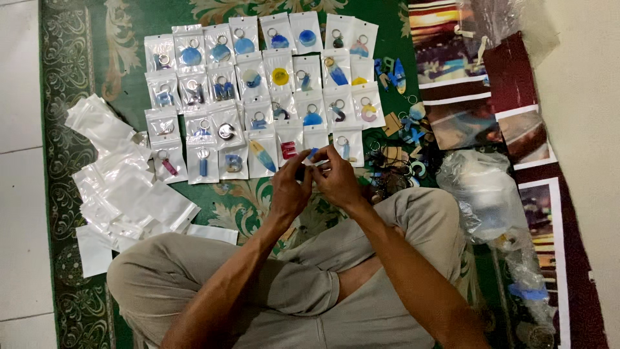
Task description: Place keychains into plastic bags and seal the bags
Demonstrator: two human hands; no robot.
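You are mid-way through bagging one keychain: your left hand [289, 187] and right hand [336, 178] meet just below the bottom row of packed bags [258, 97] on the green rug [97, 64], both pinching a small clear bag [314, 157] with a blue piece at its mouth. By the look of it, sealing comes next, which calls for a firm press along the strip. Empty bags [123, 187] lie left of the rows, loose keychains [400, 139] right.
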